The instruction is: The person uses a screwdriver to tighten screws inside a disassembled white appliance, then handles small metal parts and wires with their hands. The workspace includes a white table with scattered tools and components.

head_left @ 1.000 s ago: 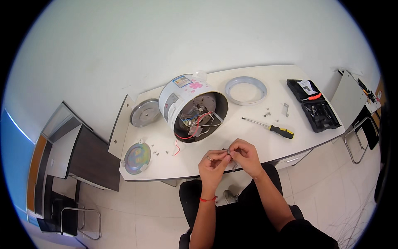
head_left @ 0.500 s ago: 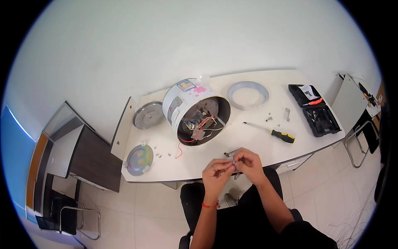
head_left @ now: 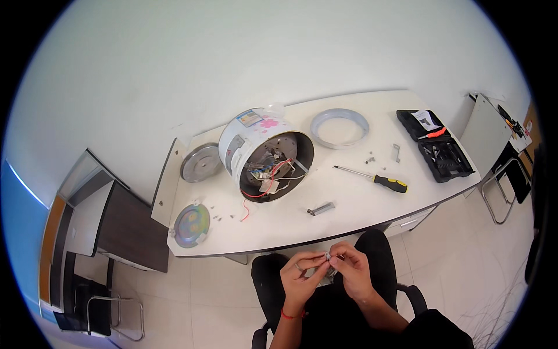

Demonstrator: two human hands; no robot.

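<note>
My left hand (head_left: 301, 278) and my right hand (head_left: 353, 273) meet over my lap, just off the table's near edge. Both are closed, fingertips pinching a small silvery metal part (head_left: 328, 256) between them; its exact kind is too small to make out. Beyond them on the white table (head_left: 273, 224) lies a narrow metal bracket (head_left: 322, 209). Farther back, a white rice cooker body (head_left: 232, 131) with pink flowers rests on its side. Its open bottom faces me, showing loose wires (head_left: 273, 177), and a red wire trails onto the table.
Left of the cooker lie a round metal plate (head_left: 200, 163), a shiny disc (head_left: 192, 225) and small screws (head_left: 217, 218). Rightward are a grey ring (head_left: 340, 144), a yellow-black screwdriver (head_left: 390, 184), a small bracket (head_left: 396, 153), more screws (head_left: 370, 158) and an open black tool case (head_left: 443, 160).
Both hands have drawn back from the table edge toward my lap, still pinching the small metal part. The bracket on the table now shows in full. The whole view has shifted slightly.
</note>
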